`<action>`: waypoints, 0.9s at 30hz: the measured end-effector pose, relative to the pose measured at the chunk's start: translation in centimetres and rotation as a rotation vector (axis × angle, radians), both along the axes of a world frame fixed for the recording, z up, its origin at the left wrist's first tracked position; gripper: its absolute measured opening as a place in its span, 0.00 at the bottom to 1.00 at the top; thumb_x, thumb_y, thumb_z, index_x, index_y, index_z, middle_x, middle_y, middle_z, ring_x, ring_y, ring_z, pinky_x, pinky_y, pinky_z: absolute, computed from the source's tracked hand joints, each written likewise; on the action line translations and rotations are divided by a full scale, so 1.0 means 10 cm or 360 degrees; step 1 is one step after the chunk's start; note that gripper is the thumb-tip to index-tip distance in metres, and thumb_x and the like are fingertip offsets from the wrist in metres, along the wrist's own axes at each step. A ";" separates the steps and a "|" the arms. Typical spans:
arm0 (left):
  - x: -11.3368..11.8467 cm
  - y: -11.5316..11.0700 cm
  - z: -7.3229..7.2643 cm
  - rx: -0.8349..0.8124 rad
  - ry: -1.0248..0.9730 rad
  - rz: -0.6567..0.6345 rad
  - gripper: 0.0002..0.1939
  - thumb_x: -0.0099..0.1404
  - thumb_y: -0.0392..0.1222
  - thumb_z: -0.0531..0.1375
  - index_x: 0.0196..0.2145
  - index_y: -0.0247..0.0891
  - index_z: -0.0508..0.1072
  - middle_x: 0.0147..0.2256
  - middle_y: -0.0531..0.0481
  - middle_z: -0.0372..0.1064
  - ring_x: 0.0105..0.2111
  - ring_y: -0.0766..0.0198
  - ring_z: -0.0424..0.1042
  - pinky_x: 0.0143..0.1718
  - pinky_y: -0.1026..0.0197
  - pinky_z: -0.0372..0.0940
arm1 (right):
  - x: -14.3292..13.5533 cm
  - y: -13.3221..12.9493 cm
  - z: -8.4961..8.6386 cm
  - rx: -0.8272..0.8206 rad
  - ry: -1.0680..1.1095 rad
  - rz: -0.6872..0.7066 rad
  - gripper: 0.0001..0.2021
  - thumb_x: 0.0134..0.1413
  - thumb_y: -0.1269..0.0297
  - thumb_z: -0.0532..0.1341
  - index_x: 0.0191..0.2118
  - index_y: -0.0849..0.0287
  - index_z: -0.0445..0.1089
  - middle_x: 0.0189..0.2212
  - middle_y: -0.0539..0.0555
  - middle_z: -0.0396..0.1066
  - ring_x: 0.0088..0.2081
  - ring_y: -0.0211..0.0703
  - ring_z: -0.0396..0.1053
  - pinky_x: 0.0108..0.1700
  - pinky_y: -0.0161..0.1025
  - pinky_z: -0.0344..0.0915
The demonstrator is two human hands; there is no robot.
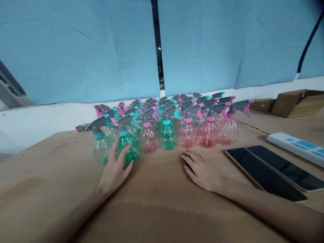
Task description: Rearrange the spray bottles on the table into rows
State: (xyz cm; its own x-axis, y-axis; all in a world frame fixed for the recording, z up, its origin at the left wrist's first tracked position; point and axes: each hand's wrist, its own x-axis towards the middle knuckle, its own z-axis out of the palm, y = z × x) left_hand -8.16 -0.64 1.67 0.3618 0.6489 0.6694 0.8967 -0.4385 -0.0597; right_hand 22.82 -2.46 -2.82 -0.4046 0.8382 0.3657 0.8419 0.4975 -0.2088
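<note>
My left hand [117,167] reaches up at the front left, fingers apart, in front of a green spray bottle [133,148]. Whether the fingertips touch that bottle I cannot tell. Beside it on the left stands a paler green spray bottle [101,150], partly covered by the hand. My right hand [201,170] rests on the table with its fingers stretched out and nothing in them. Just beyond it are a pink spray bottle [187,136] and a redder one [207,135]. A bright green bottle [167,138] and a pale pink one [149,140] stand between the hands.
Several more spray bottles with grey trigger heads [182,99] crowd behind the front row. Two dark phones [263,172] lie at the right, near a white power strip [298,145]. An opened cardboard box [296,104] sits at the back right, before a blue wall covering [215,44].
</note>
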 end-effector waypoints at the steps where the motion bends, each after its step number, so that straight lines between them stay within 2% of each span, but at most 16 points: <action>1: 0.00 0.03 0.00 -0.0002 -0.0001 0.0005 0.27 0.61 0.38 0.55 0.57 0.44 0.53 0.63 0.40 0.32 0.60 0.42 0.46 0.53 0.41 0.58 | 0.00 0.00 0.00 -0.0004 -0.0009 -0.0004 0.21 0.58 0.66 0.46 0.54 0.66 0.61 0.54 0.64 0.60 0.57 0.52 0.55 0.57 0.52 0.53; 9: -0.04 0.20 -0.03 0.0009 -0.0016 -0.0039 0.28 0.60 0.36 0.55 0.57 0.45 0.52 0.64 0.42 0.30 0.62 0.43 0.41 0.55 0.42 0.55 | 0.00 0.01 0.00 -0.0003 0.0000 -0.0004 0.21 0.58 0.65 0.46 0.55 0.64 0.61 0.54 0.63 0.61 0.57 0.52 0.55 0.57 0.53 0.54; 14: -0.06 0.27 -0.04 -0.0004 0.0037 -0.0005 0.25 0.61 0.35 0.53 0.56 0.43 0.53 0.64 0.40 0.29 0.62 0.43 0.40 0.55 0.41 0.54 | 0.00 0.00 0.01 -0.0015 -0.0043 -0.0018 0.21 0.58 0.65 0.46 0.55 0.66 0.61 0.55 0.64 0.60 0.57 0.52 0.55 0.57 0.52 0.53; 18: 0.01 0.22 -0.01 0.0165 0.0102 -0.0032 0.25 0.60 0.35 0.55 0.55 0.40 0.56 0.63 0.38 0.30 0.62 0.40 0.39 0.55 0.39 0.53 | 0.00 0.00 0.01 -0.0004 -0.0045 -0.0027 0.21 0.58 0.65 0.46 0.55 0.66 0.61 0.55 0.64 0.60 0.57 0.52 0.56 0.57 0.52 0.54; 21: 0.16 0.08 0.02 0.0240 0.0201 -0.0244 0.23 0.61 0.34 0.54 0.53 0.39 0.58 0.63 0.38 0.33 0.62 0.43 0.41 0.57 0.40 0.50 | -0.01 0.00 0.01 0.0009 -0.0021 -0.0023 0.21 0.58 0.66 0.47 0.55 0.64 0.61 0.55 0.63 0.60 0.57 0.52 0.56 0.56 0.52 0.54; 22: 0.24 0.03 0.02 0.0144 0.0251 -0.0351 0.22 0.61 0.34 0.53 0.54 0.39 0.58 0.63 0.38 0.34 0.62 0.45 0.42 0.57 0.42 0.51 | -0.01 0.00 0.01 0.0007 -0.0018 -0.0018 0.21 0.58 0.66 0.47 0.55 0.64 0.61 0.55 0.63 0.60 0.57 0.52 0.55 0.57 0.52 0.54; 24: 0.40 -0.07 0.02 -0.0232 0.0346 -0.0548 0.22 0.64 0.35 0.50 0.56 0.39 0.56 0.64 0.39 0.34 0.62 0.50 0.44 0.58 0.47 0.52 | -0.01 0.00 0.01 0.0005 -0.0017 -0.0009 0.21 0.58 0.66 0.46 0.55 0.65 0.61 0.54 0.64 0.60 0.57 0.52 0.55 0.57 0.52 0.54; 27: 0.64 -0.11 0.01 -0.0778 0.0389 -0.0686 0.26 0.67 0.42 0.47 0.61 0.40 0.47 0.64 0.43 0.36 0.62 0.56 0.45 0.58 0.52 0.52 | -0.01 0.00 0.02 0.0025 -0.0036 0.0006 0.21 0.58 0.66 0.46 0.55 0.66 0.61 0.55 0.63 0.60 0.57 0.51 0.55 0.57 0.51 0.54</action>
